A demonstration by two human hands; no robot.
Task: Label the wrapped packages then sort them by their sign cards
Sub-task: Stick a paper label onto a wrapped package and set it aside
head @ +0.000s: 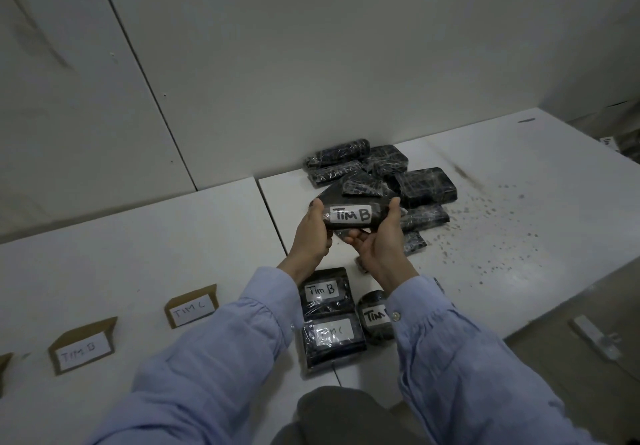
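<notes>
Both hands hold a black wrapped package (349, 204) with a white label reading "TIM B" above the table. My left hand (311, 233) grips its left end and my right hand (379, 240) grips its right end. Behind it lies a pile of several unlabelled black wrapped packages (422, 185). Near me lie three labelled packages: one marked "TIM B" (325, 292), one marked "TIM C" (332, 339), and a rounder one (374, 316) whose label is partly hidden by my right sleeve. Two cardboard sign cards stand on the left: "TIM C" (191, 306) and "TIM B" (82, 346).
The white table (519, 202) has dark specks on its right part and a seam down the middle. A wall rises right behind the pile. A third cardboard card (4, 363) peeks in at the far left edge. A metal bracket (595, 337) lies on the floor at right.
</notes>
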